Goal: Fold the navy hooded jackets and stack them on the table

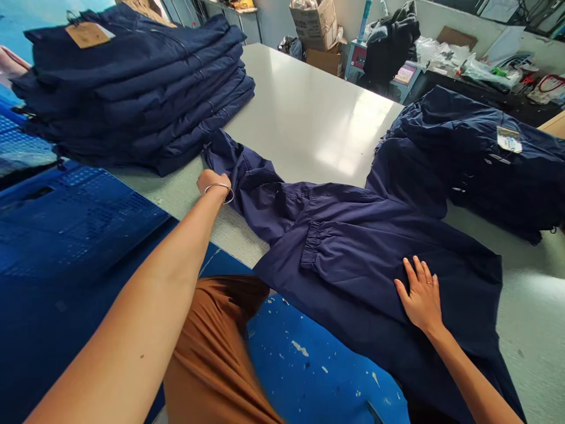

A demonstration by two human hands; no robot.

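Note:
A navy garment [353, 235] is spread across the pale table, its near edge hanging over the table's front. One sleeve with a gathered cuff lies folded across its body. My left hand [214, 182], with a bangle at the wrist, is closed at the hood-like end of the garment on the left; its fingertips are hidden. My right hand [421, 296] lies flat on the garment's body at the right, fingers apart.
A tall stack of folded navy garments [136, 88] stands at the left and another pile [481, 159] at the right. The table [309, 100] extends between them. Blue plastic crates [75, 224] sit at the left, and cartons [315, 26] stand behind.

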